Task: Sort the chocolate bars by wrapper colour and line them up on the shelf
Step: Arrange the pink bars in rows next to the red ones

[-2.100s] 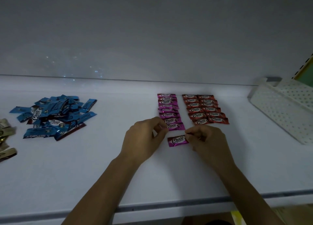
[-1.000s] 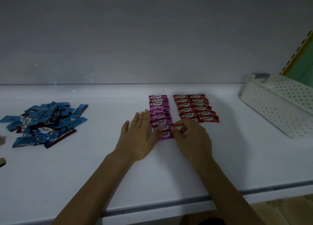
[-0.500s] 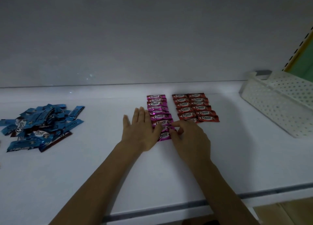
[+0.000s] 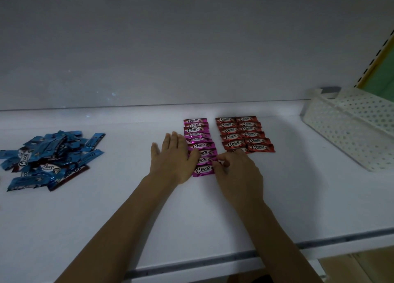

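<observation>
Your L hand (image 4: 173,157) lies flat on shelf (image 4: 128,208), fingers straight and together, against L side of pink bar column (image 4: 197,131). Your R hand (image 4: 236,174): fingers curled, tips at column's near R end; pinch or push, can't tell. Just R, red bars (image 4: 245,133) in two columns; blue pile (image 4: 49,155) far L.

Left hand (image 4: 172,157) flat against pink bars (image 4: 197,133); right hand (image 4: 238,174) curled at nearest pink bar (image 4: 202,170).

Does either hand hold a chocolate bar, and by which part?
Left hand lies flat beside the pink column, holding nothing. Right hand: curled fingers touch its nearest bars at their right ends; grip cannot be told.
</observation>
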